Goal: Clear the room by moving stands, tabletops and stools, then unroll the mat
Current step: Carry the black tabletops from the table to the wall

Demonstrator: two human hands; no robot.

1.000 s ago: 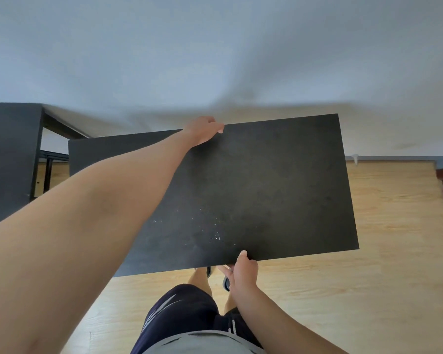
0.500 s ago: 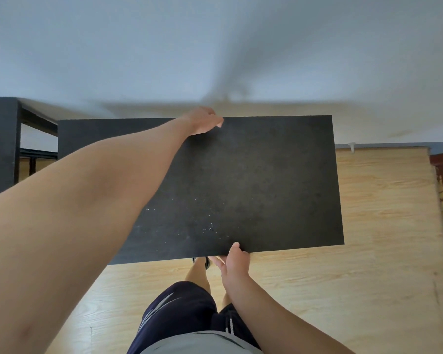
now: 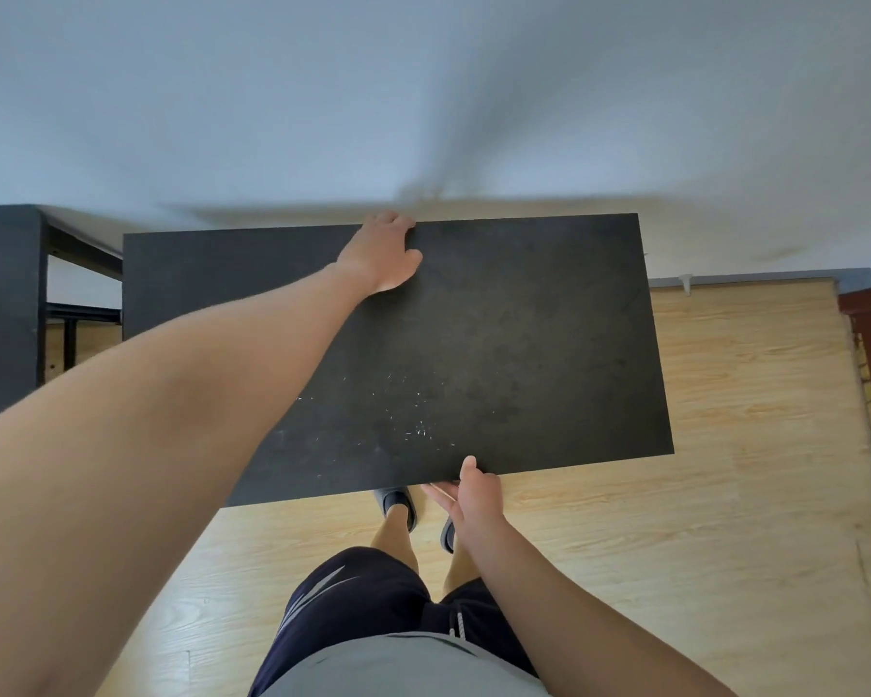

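Head view: tabletop, levelled since a second ago, near the wall; left hand hooks its far edge, right hand pinches the near edge; relocation likely ongoing.

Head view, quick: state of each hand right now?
Left hand: grips the black tabletop at its far edge, fingers curled over it.
Right hand: pinches its near edge, thumb on top, fingers underneath.
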